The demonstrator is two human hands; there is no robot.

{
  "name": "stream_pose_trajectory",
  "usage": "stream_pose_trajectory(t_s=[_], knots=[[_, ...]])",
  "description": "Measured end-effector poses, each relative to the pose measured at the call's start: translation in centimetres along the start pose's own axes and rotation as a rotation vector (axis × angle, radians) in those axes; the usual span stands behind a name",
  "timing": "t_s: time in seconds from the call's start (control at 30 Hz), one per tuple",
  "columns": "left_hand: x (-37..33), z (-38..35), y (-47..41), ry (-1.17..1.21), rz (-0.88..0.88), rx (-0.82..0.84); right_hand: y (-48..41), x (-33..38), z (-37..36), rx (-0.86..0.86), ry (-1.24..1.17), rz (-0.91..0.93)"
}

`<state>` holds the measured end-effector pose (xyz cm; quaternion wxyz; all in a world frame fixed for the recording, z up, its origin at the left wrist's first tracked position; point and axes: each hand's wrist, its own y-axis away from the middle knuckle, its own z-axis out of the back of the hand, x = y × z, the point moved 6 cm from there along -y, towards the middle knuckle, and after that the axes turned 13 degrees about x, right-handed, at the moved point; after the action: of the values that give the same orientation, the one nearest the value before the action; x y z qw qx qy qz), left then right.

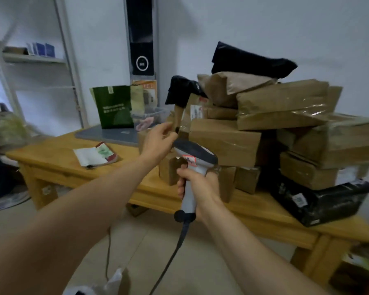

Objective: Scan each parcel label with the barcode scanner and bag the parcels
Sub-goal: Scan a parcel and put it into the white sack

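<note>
Head view: right grip (pixel 198 188) wrapped round barcode scanner (pixel 195 160) handle; left grip (pixel 158 141) half-curled at parcel pile (pixel 224 141), hold unclear. Taped cardboard likely stiff, slick, light; take by opposite edges.

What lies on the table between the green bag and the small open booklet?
A flat grey mat lies there, on the wooden table, shown in the head view.
</note>
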<state>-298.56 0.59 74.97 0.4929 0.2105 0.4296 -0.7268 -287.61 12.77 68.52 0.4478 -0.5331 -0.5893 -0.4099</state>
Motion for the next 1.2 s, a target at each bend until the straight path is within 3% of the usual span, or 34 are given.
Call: stream_pose_trajectory(t_s=[0.23, 0.43, 0.53, 0.7, 0.77, 0.97, 1.2], knots=[[-11.0, 0.8, -4.8, 0.026, -0.218, -0.037, 1.9, 9.6, 4.0, -0.069, -0.070, 0.205], [-17.7, 0.9, -10.2, -0.197, -0.300, -0.076, 2.1, 18.4, 6.9, -0.119, -0.092, 0.327], [-21.3, 0.1, -12.8, -0.459, -0.376, -0.084, 2.1, 20.9, 8.1, -0.111, -0.042, 0.277], [-26.6, -4.3, -15.0, -1.204, -0.526, -0.024, 2.1, 22.4, 9.7, -0.107, 0.045, 0.241], [-27.2, -6.4, -15.8, -1.333, -0.523, 0.018, 1.8, 22.4, 10.6, -0.134, 0.071, 0.260], [-26.5, -8.2, -17.7, -1.096, -0.286, 0.099, 1.2, 22.0, 11.9, -0.160, 0.129, 0.261], [-25.1, 1.2, -20.0, -0.279, -0.105, -0.232, 0.9, 21.2, 11.8, -0.142, 0.286, 0.333]])
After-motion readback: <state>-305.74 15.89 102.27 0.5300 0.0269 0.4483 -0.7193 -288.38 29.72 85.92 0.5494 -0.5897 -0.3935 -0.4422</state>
